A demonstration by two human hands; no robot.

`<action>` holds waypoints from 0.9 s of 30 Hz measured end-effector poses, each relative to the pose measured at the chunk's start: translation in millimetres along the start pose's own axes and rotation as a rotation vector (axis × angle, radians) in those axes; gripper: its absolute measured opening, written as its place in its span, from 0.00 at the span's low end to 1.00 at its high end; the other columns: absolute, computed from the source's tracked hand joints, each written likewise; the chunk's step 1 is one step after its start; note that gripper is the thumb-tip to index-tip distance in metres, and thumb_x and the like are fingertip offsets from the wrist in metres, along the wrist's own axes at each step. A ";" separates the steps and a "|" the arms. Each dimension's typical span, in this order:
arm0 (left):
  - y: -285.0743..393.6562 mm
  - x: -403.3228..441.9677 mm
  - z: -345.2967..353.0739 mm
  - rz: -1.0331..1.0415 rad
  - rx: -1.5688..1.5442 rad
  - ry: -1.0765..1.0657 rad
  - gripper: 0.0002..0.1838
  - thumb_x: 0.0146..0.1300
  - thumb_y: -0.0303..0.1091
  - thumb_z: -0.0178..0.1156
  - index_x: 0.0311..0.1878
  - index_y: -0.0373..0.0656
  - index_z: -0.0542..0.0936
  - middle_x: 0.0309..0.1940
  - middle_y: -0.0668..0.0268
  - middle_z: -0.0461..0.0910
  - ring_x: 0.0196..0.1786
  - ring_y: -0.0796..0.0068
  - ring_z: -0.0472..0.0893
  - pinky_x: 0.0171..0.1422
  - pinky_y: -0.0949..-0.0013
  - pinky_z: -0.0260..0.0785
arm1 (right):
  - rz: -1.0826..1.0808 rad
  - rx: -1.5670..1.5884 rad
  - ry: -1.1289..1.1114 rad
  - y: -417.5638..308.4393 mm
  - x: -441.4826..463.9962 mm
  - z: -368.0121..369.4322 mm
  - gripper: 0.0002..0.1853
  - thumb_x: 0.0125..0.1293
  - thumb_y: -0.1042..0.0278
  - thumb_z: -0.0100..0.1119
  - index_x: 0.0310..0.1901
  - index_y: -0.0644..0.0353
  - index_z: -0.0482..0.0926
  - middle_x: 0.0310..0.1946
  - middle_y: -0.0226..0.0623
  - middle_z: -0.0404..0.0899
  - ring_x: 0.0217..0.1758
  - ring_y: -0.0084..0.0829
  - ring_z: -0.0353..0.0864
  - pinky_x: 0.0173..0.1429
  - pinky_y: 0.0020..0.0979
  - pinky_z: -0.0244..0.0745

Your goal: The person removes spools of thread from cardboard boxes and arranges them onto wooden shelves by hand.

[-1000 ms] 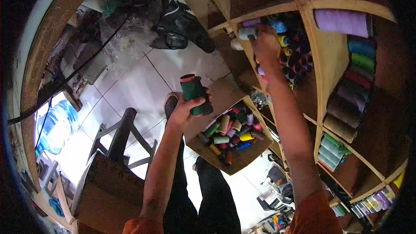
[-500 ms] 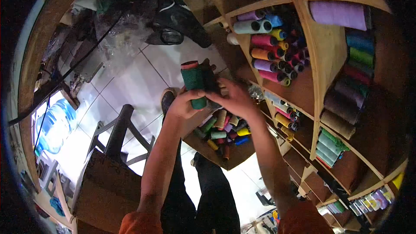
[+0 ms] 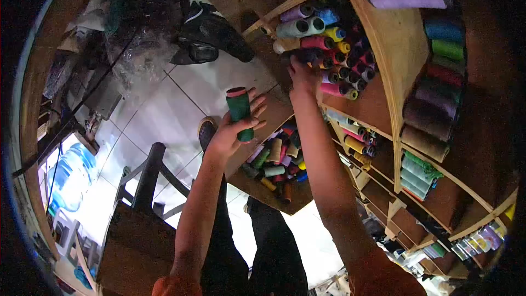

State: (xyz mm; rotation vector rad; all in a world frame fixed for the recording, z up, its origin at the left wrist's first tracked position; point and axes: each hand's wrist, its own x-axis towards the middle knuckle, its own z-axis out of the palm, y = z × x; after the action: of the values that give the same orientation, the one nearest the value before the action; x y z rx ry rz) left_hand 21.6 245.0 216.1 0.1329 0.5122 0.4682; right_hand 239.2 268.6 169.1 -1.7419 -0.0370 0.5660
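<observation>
My left hand (image 3: 227,136) holds a green thread spool (image 3: 239,111) with a reddish rim upright. The thumb lies across it while the other fingers stretch out beyond its far side. At the shelf compartment, my right hand (image 3: 304,79) has its fingers on a dark thread spool (image 3: 308,56), at the left side of the stacked spools. The hand partly covers that dark spool. Around it are a pink spool (image 3: 315,42), a pale grey-green spool (image 3: 291,28) and a yellow spool (image 3: 335,34).
Below my hands is an open box (image 3: 290,206) of mixed thread spools. Wooden shelving (image 3: 378,49) with more spools fills the right side. A dark chair (image 3: 143,181), a blue water jug (image 3: 74,170) and clear plastic wrapping (image 3: 139,60) are at the left.
My right hand has left the green spool and moved up to the shelf with a dark spool. My left hand still holds the green spool, its fingers now more spread.
</observation>
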 end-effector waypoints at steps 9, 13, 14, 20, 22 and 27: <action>3.1 -16.2 -12.8 -0.027 0.072 0.024 0.41 0.52 0.23 0.58 0.70 0.43 0.51 0.65 0.54 0.61 0.67 0.58 0.61 0.65 0.54 0.59 | 0.013 -0.055 0.269 -15.6 31.3 44.1 0.38 0.47 0.66 0.69 0.61 0.57 0.61 0.60 0.37 0.66 0.62 0.36 0.66 0.62 0.35 0.64; 4.7 -15.5 -23.5 0.013 0.068 0.021 0.42 0.52 0.23 0.59 0.70 0.44 0.50 0.65 0.54 0.61 0.67 0.58 0.62 0.64 0.54 0.60 | 0.072 0.772 0.151 -9.8 31.7 50.3 0.36 0.53 0.72 0.60 0.64 0.53 0.57 0.64 0.37 0.61 0.65 0.34 0.61 0.65 0.33 0.60; 5.6 -15.3 -24.4 0.022 0.074 0.024 0.42 0.52 0.23 0.59 0.70 0.43 0.50 0.65 0.54 0.61 0.66 0.58 0.63 0.64 0.55 0.60 | 0.046 0.786 0.132 -7.6 31.5 51.7 0.35 0.54 0.74 0.59 0.64 0.52 0.57 0.64 0.37 0.61 0.65 0.33 0.62 0.65 0.33 0.60; 15.7 -12.9 -23.7 -0.078 0.412 0.125 0.32 0.51 0.31 0.65 0.59 0.41 0.65 0.50 0.56 0.75 0.51 0.63 0.77 0.51 0.63 0.70 | 0.190 0.203 -0.071 35.3 39.3 20.7 0.14 0.60 0.68 0.53 0.48 0.57 0.73 0.45 0.38 0.76 0.45 0.31 0.76 0.48 0.29 0.72; 18.0 -11.9 -16.6 -0.151 0.686 0.191 0.28 0.49 0.35 0.68 0.54 0.41 0.70 0.44 0.57 0.79 0.45 0.65 0.79 0.47 0.64 0.72 | 0.114 -0.101 -0.422 -20.6 -41.0 8.8 0.15 0.62 0.61 0.53 0.46 0.61 0.75 0.41 0.41 0.78 0.44 0.33 0.78 0.42 0.31 0.74; 27.8 -13.9 43.4 0.134 1.516 0.143 0.31 0.45 0.38 0.71 0.52 0.38 0.71 0.37 0.59 0.80 0.43 0.63 0.80 0.47 0.66 0.72 | 0.103 -0.409 -0.784 -73.6 -140.6 -45.8 0.33 0.60 0.51 0.59 0.60 0.64 0.62 0.54 0.41 0.71 0.57 0.34 0.72 0.55 0.35 0.70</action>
State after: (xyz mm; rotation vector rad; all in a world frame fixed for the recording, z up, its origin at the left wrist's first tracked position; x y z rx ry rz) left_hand 21.6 262.9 266.4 1.6013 0.9157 0.1259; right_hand 153.6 200.5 292.8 -1.8086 -0.6537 1.3631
